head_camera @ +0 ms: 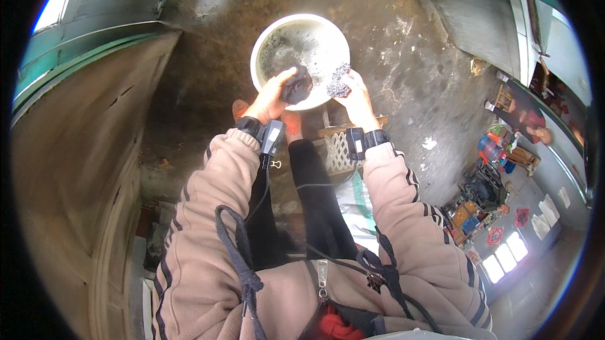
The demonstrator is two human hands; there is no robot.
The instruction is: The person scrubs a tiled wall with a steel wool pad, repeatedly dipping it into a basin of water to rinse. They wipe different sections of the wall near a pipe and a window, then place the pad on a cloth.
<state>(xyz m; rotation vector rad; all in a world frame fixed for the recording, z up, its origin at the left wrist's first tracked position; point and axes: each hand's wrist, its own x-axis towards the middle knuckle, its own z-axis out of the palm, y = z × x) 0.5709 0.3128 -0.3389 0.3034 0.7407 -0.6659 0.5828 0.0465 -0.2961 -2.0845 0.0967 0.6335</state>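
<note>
A white basin [254,59] stands on the floor before me, with dark, sudsy water [295,47] in it. My left hand [268,96] grips a dark rounded object [297,86] above the near left part of the basin. Glare and its dark colour leave its exact kind unclear. At the near right rim, my right hand [357,99] pinches a curly grey scouring pad [338,81], which looks like steel wool. The two held things are apart. A dark band with a small box sits on each of my wrists.
Below the basin are my orange-clad feet [291,123], a white plastic lattice [336,152] and a white-and-green sack [361,207]. A wooden door [80,160] stands at left. Another person [524,118] and household clutter [484,184] are far right. The concrete floor [401,66] is stained.
</note>
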